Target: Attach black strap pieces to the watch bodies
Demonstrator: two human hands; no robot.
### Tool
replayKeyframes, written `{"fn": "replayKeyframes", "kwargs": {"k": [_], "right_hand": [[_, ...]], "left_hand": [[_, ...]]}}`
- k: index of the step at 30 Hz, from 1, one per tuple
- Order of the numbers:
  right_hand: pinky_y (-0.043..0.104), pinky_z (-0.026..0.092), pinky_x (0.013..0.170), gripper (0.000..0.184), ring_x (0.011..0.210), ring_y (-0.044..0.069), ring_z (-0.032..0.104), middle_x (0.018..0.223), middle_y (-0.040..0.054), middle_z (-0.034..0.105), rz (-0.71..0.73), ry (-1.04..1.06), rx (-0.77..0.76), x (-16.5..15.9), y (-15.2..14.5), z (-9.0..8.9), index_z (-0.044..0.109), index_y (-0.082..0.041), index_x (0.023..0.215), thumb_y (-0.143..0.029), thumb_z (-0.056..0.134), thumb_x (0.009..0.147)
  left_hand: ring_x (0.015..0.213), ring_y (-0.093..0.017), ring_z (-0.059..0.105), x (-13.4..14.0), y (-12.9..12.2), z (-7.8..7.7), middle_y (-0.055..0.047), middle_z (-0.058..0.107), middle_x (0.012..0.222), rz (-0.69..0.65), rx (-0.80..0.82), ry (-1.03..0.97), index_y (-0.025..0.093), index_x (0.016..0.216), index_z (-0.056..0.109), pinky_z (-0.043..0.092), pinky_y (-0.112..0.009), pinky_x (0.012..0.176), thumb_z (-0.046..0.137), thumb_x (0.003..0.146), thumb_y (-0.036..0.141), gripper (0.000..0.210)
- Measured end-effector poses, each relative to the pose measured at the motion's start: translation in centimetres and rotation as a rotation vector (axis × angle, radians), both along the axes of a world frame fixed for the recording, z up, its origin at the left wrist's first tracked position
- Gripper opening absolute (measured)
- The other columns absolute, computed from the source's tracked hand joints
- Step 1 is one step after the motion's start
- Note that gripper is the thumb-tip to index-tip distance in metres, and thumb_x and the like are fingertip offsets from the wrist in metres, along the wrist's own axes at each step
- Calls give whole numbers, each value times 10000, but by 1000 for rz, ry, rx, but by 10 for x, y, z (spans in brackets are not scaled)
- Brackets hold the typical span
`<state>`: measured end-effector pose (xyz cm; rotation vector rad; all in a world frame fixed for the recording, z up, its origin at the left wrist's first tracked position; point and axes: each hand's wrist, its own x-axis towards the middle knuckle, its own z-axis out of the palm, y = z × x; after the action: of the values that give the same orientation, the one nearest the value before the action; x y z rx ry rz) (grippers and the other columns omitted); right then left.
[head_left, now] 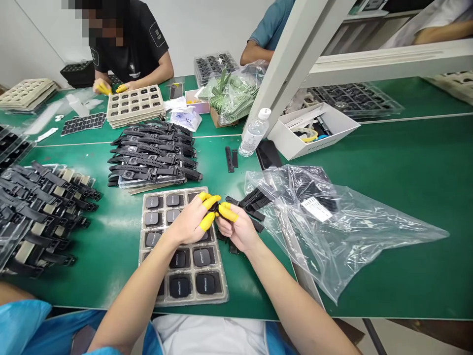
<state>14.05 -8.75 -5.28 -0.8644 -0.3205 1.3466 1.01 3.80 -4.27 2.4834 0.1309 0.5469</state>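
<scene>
My left hand (192, 219), with yellow finger covers, pinches a small black watch part (213, 207). My right hand (238, 228), also wearing yellow finger covers, grips the same part from the other side. Fingers hide most of it, so its exact shape cannot be made out. Below my left hand lies a beige compartment tray (193, 286) with square dark watch cases (202, 257) in its cells. Loose black watch straps (254, 199) lie just beyond and under my right hand, some reaching into the mouth of a clear plastic bag (369, 231).
Stacked trays of strapped watches (153, 155) stand beyond the tray, with another pile (37, 212) at left. A water bottle (254, 133), black phone (268, 154) and white box (314, 130) stand near a white post (295, 64). A co-worker (129, 49) sits across the table.
</scene>
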Motion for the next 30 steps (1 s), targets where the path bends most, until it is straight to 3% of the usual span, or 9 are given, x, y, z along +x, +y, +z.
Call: {"fn": "replayKeyframes", "kwargs": {"k": [7, 17, 21, 24, 27, 30], "right_hand": [[167, 159, 357, 467, 376, 37, 212, 430, -96, 441, 63, 24, -70, 7, 0, 0, 548, -194, 771, -527, 872, 733], [175, 185, 372, 513, 383, 41, 241, 444, -80, 485, 74, -41, -80, 7, 0, -1, 536, -195, 791, -601, 845, 744], [183, 226, 385, 481, 389, 54, 287, 473, -68, 533, 66, -91, -33, 5, 1, -3, 521, -208, 822, -591, 811, 790], [196, 307, 411, 453, 422, 76, 372, 543, -60, 572, 13, -115, 19, 4, 1, -2, 511, -222, 864, -596, 765, 837], [205, 354, 420, 443, 439, 83, 392, 571, -84, 501, -4, -164, 51, 2, 0, -2, 497, -233, 868, -614, 722, 871], [201, 333, 400, 447, 419, 71, 296, 561, -110, 372, 125, -169, 32, 5, -2, -2, 468, -238, 828, -631, 668, 902]], "left_hand": [[1104, -291, 571, 2, -1, 5, -149, 585, 1141, 53, 192, 146, 146, 1321, 570, 578, -474, 960, 448, 982, 219, 367], [1084, -285, 598, 1, 1, 5, -143, 604, 1128, 40, 139, 178, 148, 1324, 560, 581, -472, 948, 444, 988, 217, 362], [1129, -253, 624, 0, 4, 1, -144, 625, 1206, 15, -41, 77, 169, 1384, 527, 566, -445, 995, 383, 1042, 230, 376], [1144, -233, 654, 3, 2, -3, -133, 652, 1255, 66, -268, -33, 198, 1418, 509, 569, -406, 988, 499, 1036, 292, 393], [993, -206, 702, 9, -4, -7, -94, 706, 1125, 176, -500, -170, 206, 1197, 648, 593, -345, 867, 674, 961, 355, 280], [887, -193, 725, 14, -3, -6, -85, 733, 1071, 268, -761, -348, 196, 1024, 674, 602, -328, 800, 772, 884, 440, 298]]}}
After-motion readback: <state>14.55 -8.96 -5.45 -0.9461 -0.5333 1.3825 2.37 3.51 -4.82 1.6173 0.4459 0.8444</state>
